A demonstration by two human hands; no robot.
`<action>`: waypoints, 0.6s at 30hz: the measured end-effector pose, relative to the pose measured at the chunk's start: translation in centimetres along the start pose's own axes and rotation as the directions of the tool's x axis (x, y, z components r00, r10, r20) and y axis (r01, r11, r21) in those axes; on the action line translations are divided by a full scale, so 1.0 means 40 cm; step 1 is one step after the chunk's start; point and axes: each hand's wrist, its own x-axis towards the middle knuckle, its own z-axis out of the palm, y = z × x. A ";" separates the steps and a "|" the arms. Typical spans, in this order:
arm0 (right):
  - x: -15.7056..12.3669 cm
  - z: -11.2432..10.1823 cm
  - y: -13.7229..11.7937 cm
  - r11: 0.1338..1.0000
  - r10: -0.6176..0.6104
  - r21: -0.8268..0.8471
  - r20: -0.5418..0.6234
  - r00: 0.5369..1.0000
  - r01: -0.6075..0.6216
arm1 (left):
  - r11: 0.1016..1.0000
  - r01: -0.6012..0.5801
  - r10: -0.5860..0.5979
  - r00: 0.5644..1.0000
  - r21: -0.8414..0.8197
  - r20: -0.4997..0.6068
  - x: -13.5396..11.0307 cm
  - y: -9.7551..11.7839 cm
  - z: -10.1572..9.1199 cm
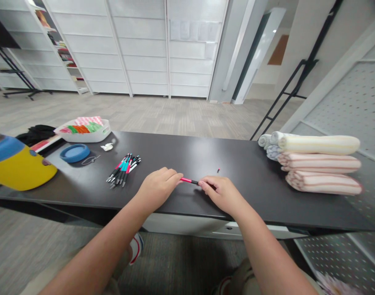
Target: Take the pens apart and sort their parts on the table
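Observation:
A red and black pen (189, 180) is held level between my two hands, just above the dark tabletop. My left hand (161, 184) is closed around its red end. At the black end, my right hand (219, 191) pinches it between thumb and fingers. Behind my right hand lies a small red and black piece (218, 170), too small to name surely. To the left of my left hand a pile of pens (124, 169) in red, teal, white and black rests on the table.
Rolled striped towels (321, 164) are stacked at the right end of the table (187, 149). On the left are a blue round lid (74, 153), a crumpled white scrap (107, 146), a white basket (105, 132) of colourful packets and a yellow and blue container (18, 166).

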 end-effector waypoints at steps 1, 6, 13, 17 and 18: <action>0.000 0.000 -0.001 1.000 -0.006 0.003 0.009 1.000 0.006 | 1.000 0.006 -0.006 1.000 -0.002 0.007 0.001 0.002 -0.002; 0.001 0.000 -0.004 1.000 0.013 0.002 0.002 1.000 -0.013 | 0.998 0.059 -0.057 0.991 -0.012 0.124 0.023 0.018 0.001; 0.004 0.005 -0.001 0.996 0.036 -0.084 -0.040 0.999 -0.040 | 0.995 0.099 -0.091 0.978 -0.033 0.186 0.031 0.019 -0.005; 0.003 0.004 0.004 0.996 0.010 -0.083 -0.044 0.999 -0.014 | 0.999 0.021 -0.013 0.984 -0.044 0.180 0.025 0.019 -0.009; 0.002 0.003 0.006 0.997 0.000 -0.079 -0.043 0.999 -0.004 | 0.999 0.010 -0.001 0.981 -0.048 0.195 0.025 0.018 -0.009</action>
